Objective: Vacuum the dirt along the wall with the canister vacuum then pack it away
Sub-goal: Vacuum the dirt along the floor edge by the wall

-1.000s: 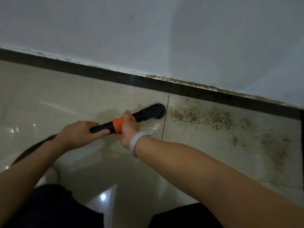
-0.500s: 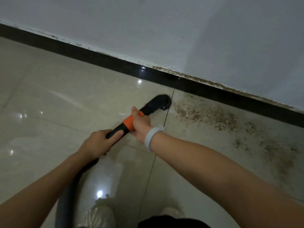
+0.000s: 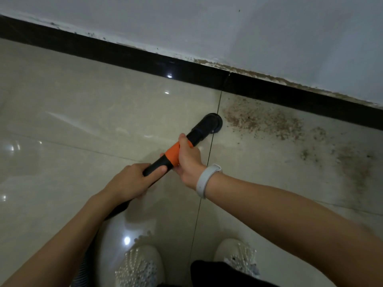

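Vacuum wand (image 3: pixel 182 151), black with an orange collar, is what I have in both hands in the head view, the only one I have; it runs from the middle of the frame up toward one o'clock. My right hand (image 3: pixel 189 162) is wrapped round the orange collar with the thumb lying along the top, a pale band (image 3: pixel 205 180) on that wrist. My left hand (image 3: pixel 132 182) is curled round the black tube just behind it, toward seven o'clock. The round nozzle (image 3: pixel 211 123) sits on the pale floor tile (image 3: pixel 93 112), right at the tile joint, just beside the left edge of the dirt

Dirt (image 3: pixel 267 121) lies as a brown speckled patch at two o'clock from the nozzle, along the black skirting (image 3: pixel 128 53), with a fainter smear (image 3: pixel 356 162) well off toward three o'clock. Crumbs also line the top of the skirting at the foot of the wall (image 3: pixel 228 23)

To do this pass well, I judge I should keep the nozzle mouth flat on the tile and draw it slowly rightward through the patch in overlapping strokes, then run it tight against the skirting. Lifting it or rushing would likely scatter the grains

As for containers, the canister itself is out of view; only a bit of ribbed hose (image 3: pixel 87 264) trails off at seven o'clock beside my beaded shoes (image 3: pixel 138 268), so I cannot tell what it has collected
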